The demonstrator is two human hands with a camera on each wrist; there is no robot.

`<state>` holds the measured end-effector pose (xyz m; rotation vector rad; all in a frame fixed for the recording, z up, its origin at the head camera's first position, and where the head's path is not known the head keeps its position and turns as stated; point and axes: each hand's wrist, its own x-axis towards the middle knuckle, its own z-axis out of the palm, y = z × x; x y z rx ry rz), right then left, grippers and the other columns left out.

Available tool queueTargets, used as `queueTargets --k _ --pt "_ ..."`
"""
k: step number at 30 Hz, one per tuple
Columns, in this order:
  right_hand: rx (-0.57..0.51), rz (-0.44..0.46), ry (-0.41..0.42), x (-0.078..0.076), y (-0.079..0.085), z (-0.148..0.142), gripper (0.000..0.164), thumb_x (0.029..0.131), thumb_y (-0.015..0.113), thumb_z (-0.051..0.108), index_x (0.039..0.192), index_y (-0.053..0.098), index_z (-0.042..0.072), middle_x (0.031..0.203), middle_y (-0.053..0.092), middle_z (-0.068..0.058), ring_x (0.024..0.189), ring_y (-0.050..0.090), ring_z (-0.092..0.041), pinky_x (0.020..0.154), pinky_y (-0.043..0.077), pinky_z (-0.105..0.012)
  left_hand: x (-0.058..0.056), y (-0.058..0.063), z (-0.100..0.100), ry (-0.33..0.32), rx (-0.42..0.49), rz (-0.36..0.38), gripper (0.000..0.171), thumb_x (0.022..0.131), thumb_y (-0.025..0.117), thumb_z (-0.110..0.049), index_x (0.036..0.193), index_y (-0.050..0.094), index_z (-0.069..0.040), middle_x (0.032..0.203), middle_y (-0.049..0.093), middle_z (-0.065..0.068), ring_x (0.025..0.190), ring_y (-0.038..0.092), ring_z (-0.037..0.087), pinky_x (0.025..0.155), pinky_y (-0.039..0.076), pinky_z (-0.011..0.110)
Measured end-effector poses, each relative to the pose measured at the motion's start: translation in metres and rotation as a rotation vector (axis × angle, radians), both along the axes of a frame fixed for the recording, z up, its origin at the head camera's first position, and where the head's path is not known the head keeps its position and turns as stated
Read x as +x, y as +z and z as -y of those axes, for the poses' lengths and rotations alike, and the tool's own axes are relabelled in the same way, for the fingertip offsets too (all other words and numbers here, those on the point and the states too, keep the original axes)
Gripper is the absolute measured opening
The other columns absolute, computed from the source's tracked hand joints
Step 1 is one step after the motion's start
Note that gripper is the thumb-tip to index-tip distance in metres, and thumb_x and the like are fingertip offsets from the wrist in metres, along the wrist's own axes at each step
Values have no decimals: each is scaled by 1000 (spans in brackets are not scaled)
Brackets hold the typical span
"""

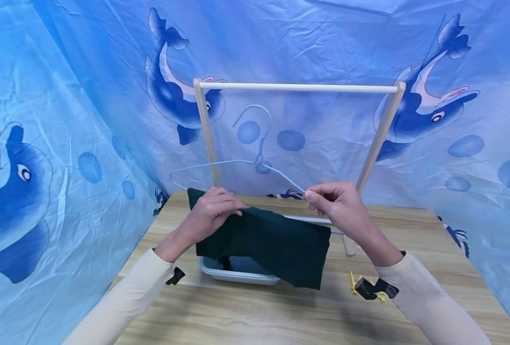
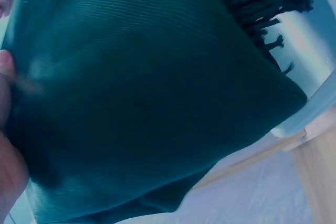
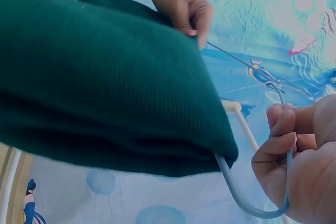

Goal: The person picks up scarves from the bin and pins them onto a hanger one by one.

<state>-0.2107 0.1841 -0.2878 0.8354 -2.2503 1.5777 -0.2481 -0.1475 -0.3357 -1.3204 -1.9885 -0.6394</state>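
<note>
A dark green scarf (image 1: 280, 249) hangs folded over the lower bar of a light blue wire hanger (image 1: 260, 155). My left hand (image 1: 213, 211) pinches the scarf's upper edge near the middle of the hanger. With thumb and fingers, my right hand (image 1: 338, 203) grips the hanger at its right end. In the right wrist view, the bent hanger end (image 3: 254, 212) comes out past the scarf's fold, beside my curled fingers (image 3: 281, 142). Dark fringe (image 2: 268, 9) shows behind the scarf in the left wrist view. The hanger's hook points up, while the scarf covers most of the lower bar.
A white-rimmed basin (image 1: 237, 276) stands on the wooden table (image 1: 220, 316) below the scarf. Behind the hanger rises a rack with a white top rail (image 1: 298, 87) and wooden posts. Yellow clips (image 1: 353, 282) lie near my right wrist. Blue dolphin-print sheeting (image 1: 332, 43) surrounds the table.
</note>
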Motion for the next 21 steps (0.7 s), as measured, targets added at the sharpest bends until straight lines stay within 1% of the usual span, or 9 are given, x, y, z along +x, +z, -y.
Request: queueTargets --k 2,5,7,9,12,15,18,21 --pt "-9 0 -6 0 -1 0 16 100 64 3 93 76 -4 71 66 -9 57 54 -19 54 50 -26 0 2 2 -33 32 -9 17 100 65 -16 107 79 -9 100 77 3 96 65 22 84 45 36" --pt "-31 -1 -21 0 0 0 16 100 64 4 94 76 -5 74 67 -12 58 56 -17 55 51 -26 0 4 5 -67 40 -31 29 105 56 -26 108 79 -9 101 77 3 97 64 22 83 43 34" --pt "-43 3 -25 0 0 1 16 100 65 3 94 76 -6 75 67 -12 59 56 -16 55 51 -25 0 4 7 -78 24 -38 31 105 56 -29 108 79 -9 101 77 3 97 64 22 83 43 33" --pt "-42 -3 -27 1 1 2 15 99 65 3 93 76 -5 74 67 -10 58 56 -17 54 50 -25 1 4 8 -74 -2 -31 30 104 59 -31 107 80 -9 101 77 3 97 65 21 86 46 34" --pt "-18 -25 -21 2 0 3 14 98 66 2 92 77 -3 71 66 -7 57 55 -18 53 50 -26 3 2 7 -30 -56 -20 26 101 67 -31 107 80 -9 102 78 2 98 68 20 90 52 39" --pt "10 -46 -20 2 0 5 13 98 66 1 92 78 -2 69 65 -5 56 54 -19 51 49 -27 8 1 0 52 -121 -11 28 97 72 -34 110 79 -11 105 78 1 102 70 19 96 54 44" --pt "21 -48 -28 0 -1 6 14 98 66 2 92 78 -1 70 65 -6 56 54 -18 52 50 -28 16 2 -15 135 -172 -10 37 96 71 -42 115 77 -11 110 77 1 106 71 19 99 53 46" --pt "29 -47 -36 -4 -1 7 14 99 65 4 93 78 -1 71 65 -7 57 55 -18 54 50 -29 19 4 -35 178 -196 4 43 95 70 -47 118 75 -12 113 76 2 107 71 19 95 54 42"
